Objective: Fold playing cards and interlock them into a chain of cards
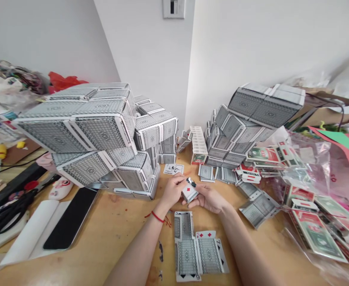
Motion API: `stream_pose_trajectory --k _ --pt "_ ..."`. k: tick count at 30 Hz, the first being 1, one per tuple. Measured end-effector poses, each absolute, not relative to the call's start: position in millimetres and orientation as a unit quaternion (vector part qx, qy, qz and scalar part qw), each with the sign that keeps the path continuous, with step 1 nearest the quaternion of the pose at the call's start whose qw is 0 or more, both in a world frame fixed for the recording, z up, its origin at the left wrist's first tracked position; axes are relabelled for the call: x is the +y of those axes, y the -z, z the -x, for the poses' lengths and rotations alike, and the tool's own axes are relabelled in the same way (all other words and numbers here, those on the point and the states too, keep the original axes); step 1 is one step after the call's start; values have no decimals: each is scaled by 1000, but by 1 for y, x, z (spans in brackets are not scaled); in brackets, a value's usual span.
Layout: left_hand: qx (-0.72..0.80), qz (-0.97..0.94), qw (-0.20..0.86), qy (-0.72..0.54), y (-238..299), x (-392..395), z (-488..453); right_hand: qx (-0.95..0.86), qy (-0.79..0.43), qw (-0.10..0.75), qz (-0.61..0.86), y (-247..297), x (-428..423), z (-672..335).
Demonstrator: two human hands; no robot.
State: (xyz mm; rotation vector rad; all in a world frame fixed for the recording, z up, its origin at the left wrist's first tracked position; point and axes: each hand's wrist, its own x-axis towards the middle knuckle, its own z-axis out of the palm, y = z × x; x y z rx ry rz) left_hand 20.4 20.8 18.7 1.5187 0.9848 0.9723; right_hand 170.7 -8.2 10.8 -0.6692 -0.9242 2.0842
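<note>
Between both hands, above the middle of the desk, is a small playing card piece [189, 191] with a red diamond on its face. My left hand [175, 190] grips its left side, thumb on top. My right hand [209, 197] has its fingers round the right side and lower edge. Something dark and shiny shows at the piece's top edge, too small to name. Nearer me, between my forearms, lie folded playing cards [187, 254], mostly grey back up, with a few faces at the edges. A single printed card [173, 169] lies flat beyond my left hand.
Tall structures of folded cards stand at left [103, 135] and right [237, 127]. A row of card boxes [198, 143] runs between them. Green-red card packs [317, 226] and plastic wrap crowd the right. A black phone [70, 218] and scissors [16, 208] lie left.
</note>
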Motion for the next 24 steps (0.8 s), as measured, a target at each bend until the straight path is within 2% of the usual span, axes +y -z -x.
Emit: stream_pose_trajectory --k 6,12,19,24 --pt "448 -612 477 -444 -18 19 -27 -364 -792 392 295 -9 -9 -161" --pt "483 -637 452 -395 -17 15 -28 -367 -770 409 324 -1 -9 -154" --pt "488 -627 466 -389 -13 19 -27 -344 -785 404 318 -6 -9 -155" --pt "474 -588 526 -390 -7 22 -25 -307 -815 398 287 -10 -9 -158"
